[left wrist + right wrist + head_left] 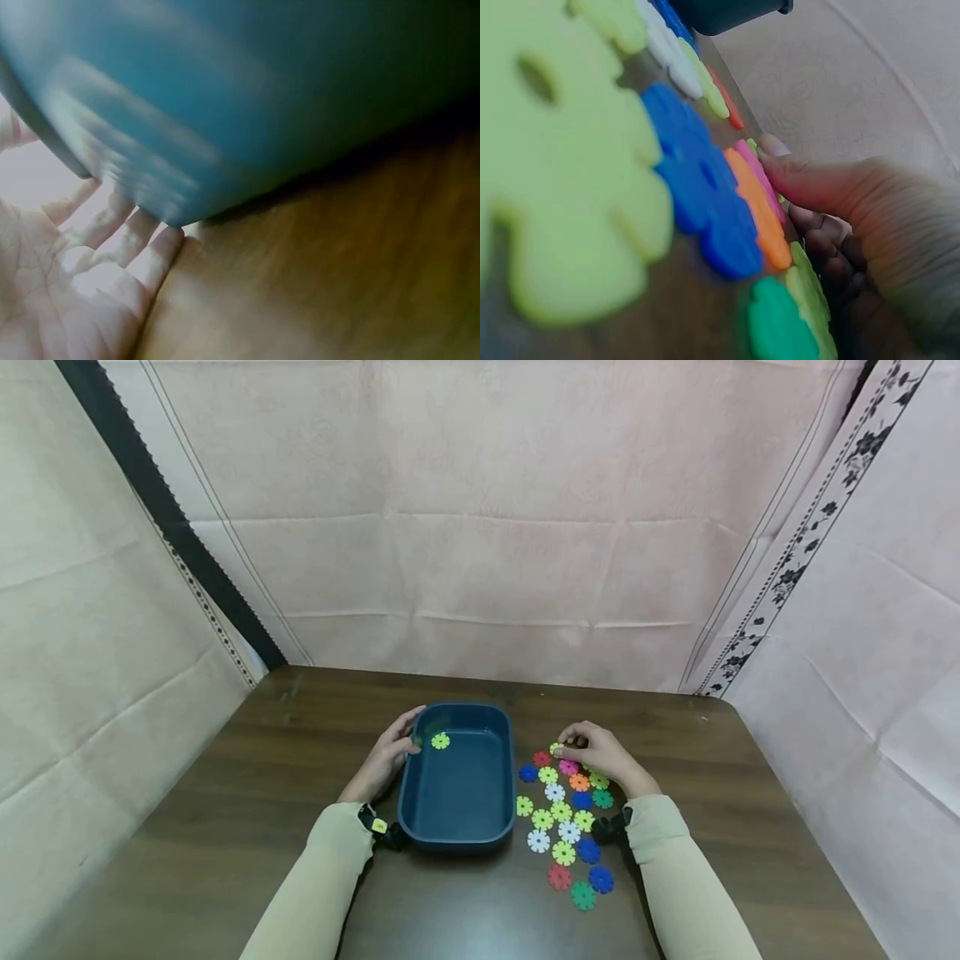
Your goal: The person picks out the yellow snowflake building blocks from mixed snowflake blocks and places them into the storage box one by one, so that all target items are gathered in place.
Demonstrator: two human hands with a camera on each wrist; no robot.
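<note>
On the left, my left hand (384, 762) holds the blue rectangular tub (457, 802) by its left side, thumb at the rim. The left wrist view has its fingers (127, 240) against the tub's outer wall. One yellow-green flower-shaped piece (440, 741) lies inside the tub, towards the far left. My right hand (606, 758) pinches another yellow-green flower piece (556, 749) at the far end of the scattered pieces. From the right wrist, the thumb (810, 180) shows beside a pink flower piece (760, 180), with an orange one (759, 210) next to it.
Several flower pieces, such as a blue one (601, 880), a green one (582, 896) and a white one (538, 841), lie flat right of the tub on the brown wooden table (247, 827). Pale cloth (487, 568) hangs behind the table and at both sides.
</note>
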